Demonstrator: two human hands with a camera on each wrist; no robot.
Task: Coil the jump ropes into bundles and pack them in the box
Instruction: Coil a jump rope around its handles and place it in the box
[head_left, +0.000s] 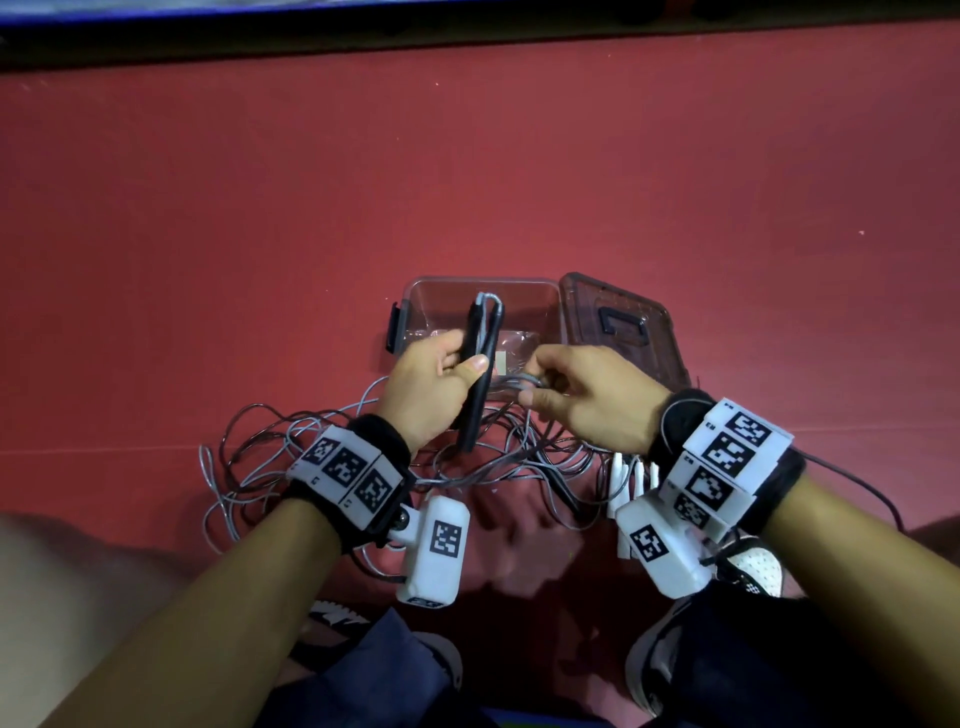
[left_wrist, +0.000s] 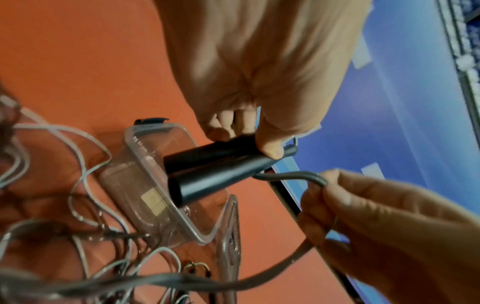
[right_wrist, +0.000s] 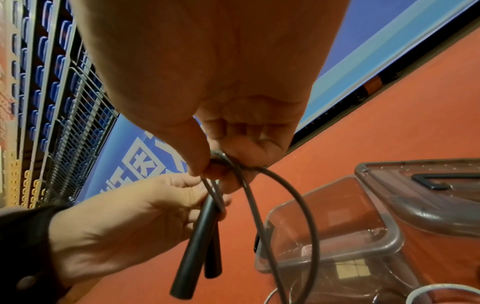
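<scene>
Fingers and thumb of left hand (head_left: 426, 384) clamped round both black handles (head_left: 480, 374), side by side. Right hand (head_left: 587, 400) pinching grey cord (right_wrist: 283, 205) just beside them. Loose rope tangle (head_left: 291, 467) sprawled on red floor (head_left: 260, 208), clear box (head_left: 415, 291) open beyond, lid (head_left: 618, 322) alongside. Best bet: even loops, steady tension, handles kept paired.

Left hand (head_left: 423, 384) raised with fingers and thumb curled in a grip, right hand (head_left: 587, 400) beside it, fingertips pinched
</scene>
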